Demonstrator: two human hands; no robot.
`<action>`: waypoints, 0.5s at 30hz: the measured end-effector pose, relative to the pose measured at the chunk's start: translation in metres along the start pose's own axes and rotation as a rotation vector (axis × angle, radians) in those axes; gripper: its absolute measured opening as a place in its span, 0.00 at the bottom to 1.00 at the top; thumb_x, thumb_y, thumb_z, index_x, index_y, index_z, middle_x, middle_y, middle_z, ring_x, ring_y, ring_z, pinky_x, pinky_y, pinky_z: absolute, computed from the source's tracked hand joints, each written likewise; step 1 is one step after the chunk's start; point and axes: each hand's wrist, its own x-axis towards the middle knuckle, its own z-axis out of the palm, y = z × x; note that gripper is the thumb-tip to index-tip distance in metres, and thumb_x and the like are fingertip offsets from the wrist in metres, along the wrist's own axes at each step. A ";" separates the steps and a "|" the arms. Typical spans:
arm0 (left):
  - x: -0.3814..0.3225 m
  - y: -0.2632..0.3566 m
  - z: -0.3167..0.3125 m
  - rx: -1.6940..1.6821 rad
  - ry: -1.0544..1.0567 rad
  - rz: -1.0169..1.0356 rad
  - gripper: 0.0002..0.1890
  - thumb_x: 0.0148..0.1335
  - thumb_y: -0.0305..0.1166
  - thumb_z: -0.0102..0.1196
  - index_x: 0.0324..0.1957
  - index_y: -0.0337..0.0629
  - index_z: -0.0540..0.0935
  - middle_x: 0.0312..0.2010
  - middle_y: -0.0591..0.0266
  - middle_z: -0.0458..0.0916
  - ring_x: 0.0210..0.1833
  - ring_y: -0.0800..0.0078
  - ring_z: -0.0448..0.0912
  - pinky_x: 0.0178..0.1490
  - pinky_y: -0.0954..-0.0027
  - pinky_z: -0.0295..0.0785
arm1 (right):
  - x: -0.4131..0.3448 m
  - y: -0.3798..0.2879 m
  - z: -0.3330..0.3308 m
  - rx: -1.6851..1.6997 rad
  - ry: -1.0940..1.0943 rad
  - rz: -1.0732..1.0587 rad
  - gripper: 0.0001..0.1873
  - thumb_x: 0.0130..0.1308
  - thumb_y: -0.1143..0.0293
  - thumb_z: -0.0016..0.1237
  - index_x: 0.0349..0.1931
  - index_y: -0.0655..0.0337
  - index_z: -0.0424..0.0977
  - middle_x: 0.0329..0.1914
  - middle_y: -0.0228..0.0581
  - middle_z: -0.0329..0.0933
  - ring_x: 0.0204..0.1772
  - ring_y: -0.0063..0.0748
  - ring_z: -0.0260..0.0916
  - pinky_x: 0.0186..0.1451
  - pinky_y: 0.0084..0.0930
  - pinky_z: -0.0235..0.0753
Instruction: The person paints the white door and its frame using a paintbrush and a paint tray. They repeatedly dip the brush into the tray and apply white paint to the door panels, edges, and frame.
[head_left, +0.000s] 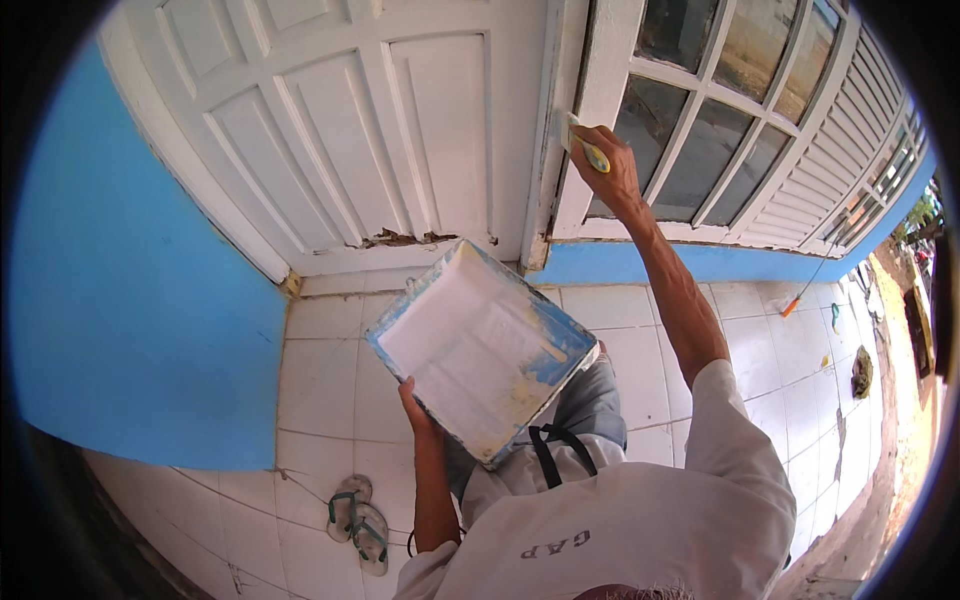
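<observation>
My right hand (611, 165) grips a paintbrush by its yellow handle (596, 156). The bristles (567, 129) meet the white door frame (559, 142) between the door and the window; my fingers partly cover the brush. In my left hand (415, 405) is the edge of a square paint tray (465, 330), tilted in front of my body. White paint coats much of its inside, and blue and yellowish smears mark its right side and rim. Only the thumb and part of the left hand show; the other fingers are hidden beneath the tray.
The white panelled door (442, 135) has a broken, rotted patch (401, 238) low down. A glazed window (720, 112) and louvred shutter (840, 150) stand right. Blue wall (150, 300) is at left. Flip-flops (358, 525) and an orange-handled tool (790, 307) lie on the tiles (322, 390).
</observation>
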 end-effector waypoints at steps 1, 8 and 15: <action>0.001 -0.001 0.000 -0.006 0.003 0.007 0.36 0.60 0.52 0.52 0.64 0.38 0.70 0.57 0.52 0.76 0.59 0.56 0.75 0.63 0.57 0.70 | 0.018 0.000 -0.008 -0.013 0.048 -0.053 0.15 0.65 0.68 0.58 0.51 0.62 0.82 0.43 0.50 0.83 0.40 0.50 0.83 0.44 0.39 0.81; 0.007 -0.004 -0.016 -0.009 0.036 0.026 0.36 0.60 0.52 0.53 0.65 0.38 0.70 0.56 0.52 0.76 0.58 0.55 0.76 0.61 0.56 0.71 | 0.085 -0.023 -0.035 -0.033 0.304 -0.288 0.17 0.70 0.69 0.57 0.57 0.59 0.80 0.50 0.45 0.83 0.45 0.38 0.84 0.49 0.32 0.83; 0.000 0.000 0.000 -0.012 0.011 0.041 0.35 0.62 0.55 0.52 0.63 0.39 0.71 0.55 0.53 0.76 0.58 0.56 0.75 0.62 0.55 0.69 | -0.007 -0.001 0.013 -0.109 0.141 -0.162 0.17 0.69 0.74 0.56 0.57 0.61 0.76 0.47 0.48 0.79 0.44 0.48 0.83 0.45 0.39 0.83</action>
